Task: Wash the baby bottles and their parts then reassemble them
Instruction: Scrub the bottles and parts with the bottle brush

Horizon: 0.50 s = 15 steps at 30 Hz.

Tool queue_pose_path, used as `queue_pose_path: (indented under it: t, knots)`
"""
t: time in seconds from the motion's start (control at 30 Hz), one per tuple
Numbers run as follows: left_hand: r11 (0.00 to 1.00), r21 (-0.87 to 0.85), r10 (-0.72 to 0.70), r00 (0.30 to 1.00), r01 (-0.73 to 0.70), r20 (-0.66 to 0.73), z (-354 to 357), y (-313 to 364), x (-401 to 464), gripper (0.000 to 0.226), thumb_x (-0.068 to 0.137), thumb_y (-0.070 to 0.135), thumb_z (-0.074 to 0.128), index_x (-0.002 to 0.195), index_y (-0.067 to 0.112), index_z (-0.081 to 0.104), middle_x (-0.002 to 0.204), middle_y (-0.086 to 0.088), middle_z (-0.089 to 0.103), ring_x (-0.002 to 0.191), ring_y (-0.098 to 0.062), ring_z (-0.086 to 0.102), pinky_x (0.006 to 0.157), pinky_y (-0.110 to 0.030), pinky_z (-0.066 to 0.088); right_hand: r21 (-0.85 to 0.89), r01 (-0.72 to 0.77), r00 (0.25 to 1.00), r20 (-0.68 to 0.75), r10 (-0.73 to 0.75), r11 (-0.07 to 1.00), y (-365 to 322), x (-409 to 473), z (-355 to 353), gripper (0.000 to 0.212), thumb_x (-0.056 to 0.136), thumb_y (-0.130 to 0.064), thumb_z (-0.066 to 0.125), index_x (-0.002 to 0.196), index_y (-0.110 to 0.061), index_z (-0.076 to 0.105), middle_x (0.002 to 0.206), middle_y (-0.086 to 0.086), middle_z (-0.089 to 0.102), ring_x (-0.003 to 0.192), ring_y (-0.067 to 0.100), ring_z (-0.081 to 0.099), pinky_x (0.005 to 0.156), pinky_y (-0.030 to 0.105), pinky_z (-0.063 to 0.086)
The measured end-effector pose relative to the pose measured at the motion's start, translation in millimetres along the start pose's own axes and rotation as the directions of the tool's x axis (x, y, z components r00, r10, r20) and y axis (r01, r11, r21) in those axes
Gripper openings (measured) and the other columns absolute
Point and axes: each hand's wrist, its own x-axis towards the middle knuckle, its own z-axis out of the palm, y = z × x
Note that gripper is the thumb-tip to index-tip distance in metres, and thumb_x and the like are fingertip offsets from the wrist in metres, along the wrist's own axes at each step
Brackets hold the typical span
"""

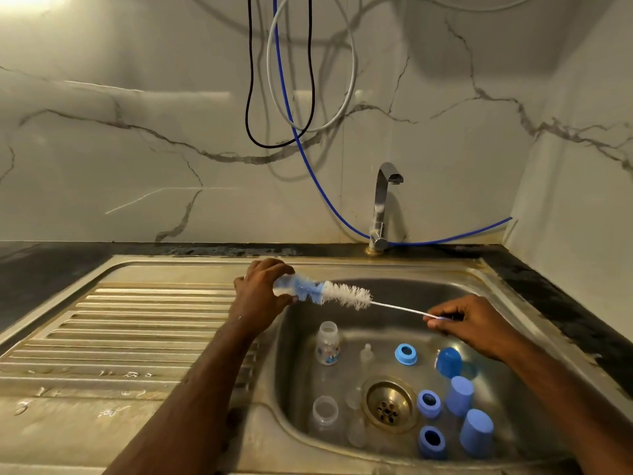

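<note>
Over the sink basin (387, 293), my left hand (258, 296) grips a small clear bottle (282, 286) lying sideways. The blue bristles of a bottle brush (342, 294) are inside it and the white bristles stick out. My right hand (469, 322) pinches the brush's thin wire handle. On the basin floor stand a printed bottle (328, 342) and a clear bottle (324, 411). Beside them lie three clear nipples (365, 353), three blue rings (406, 354) and three blue caps (459, 395).
A chrome faucet (382, 207) stands behind the basin with no water running. The brass drain (388, 404) is in the basin's middle. A ribbed steel drainboard (120, 337) stretches left. Cables and a blue hose (308, 159) hang on the marble wall.
</note>
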Motion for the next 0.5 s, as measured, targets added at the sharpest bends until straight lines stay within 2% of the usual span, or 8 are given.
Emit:
queue_pose_path:
  t: [0.1,0.17,0.3,0.4,0.5]
  knots:
    - [0.991,0.016,0.131,0.983,-0.134,0.132,4,10,-3,0.047,0.083,0.037,0.080,0.127,0.031,0.064,0.138,0.007,0.055,0.134,-0.017,0.041,0.108,-0.046,0.031,0.018,0.052,0.998,0.031,-0.052,0.999,-9,-1,7,0.022,0.087,-0.012,0.076,0.093,-0.033,0.076,0.081,-0.011,0.077,0.079,0.007,0.071,0.072,0.017,0.056]
    - [0.988,0.000,0.151,0.974,-0.153,0.171,5,13,-3,0.053,0.081,0.036,0.083,0.129,0.031,0.062,0.143,0.005,0.051,0.137,-0.018,0.040,0.113,-0.048,0.032,0.027,0.059,0.998,0.029,-0.059,0.998,-9,-1,10,0.023,0.087,-0.011,0.075,0.091,-0.034,0.075,0.079,-0.012,0.076,0.075,0.008,0.070,0.069,0.015,0.055]
    - [0.971,-0.229,0.091,0.988,-0.060,0.126,-8,3,-5,0.077,0.070,0.025,0.093,0.137,0.025,0.054,0.148,-0.001,0.044,0.135,-0.020,0.042,0.112,-0.043,0.043,0.123,0.025,0.999,-0.033,-0.021,0.992,-1,0,5,0.019,0.087,-0.007,0.075,0.097,-0.022,0.078,0.079,-0.010,0.077,0.074,0.016,0.072,0.068,0.017,0.056]
    - [0.939,-0.331,0.119,0.992,-0.098,0.043,-17,-2,-6,0.067,0.072,0.015,0.091,0.130,0.019,0.057,0.130,0.002,0.057,0.118,-0.014,0.055,0.102,-0.035,0.052,0.136,0.016,1.000,-0.022,-0.013,0.991,2,2,0,0.018,0.088,-0.009,0.075,0.098,-0.024,0.078,0.080,-0.005,0.077,0.071,0.012,0.072,0.066,0.017,0.055]
    - [0.898,-0.434,0.096,0.995,-0.075,0.026,-22,-1,-7,0.063,0.069,0.012,0.091,0.123,0.017,0.059,0.118,0.005,0.063,0.104,-0.004,0.062,0.089,-0.019,0.053,0.073,-0.043,0.997,0.071,0.037,0.996,9,5,3,0.015,0.093,-0.012,0.069,0.100,-0.024,0.074,0.073,0.002,0.075,0.056,0.002,0.062,0.053,0.012,0.045]
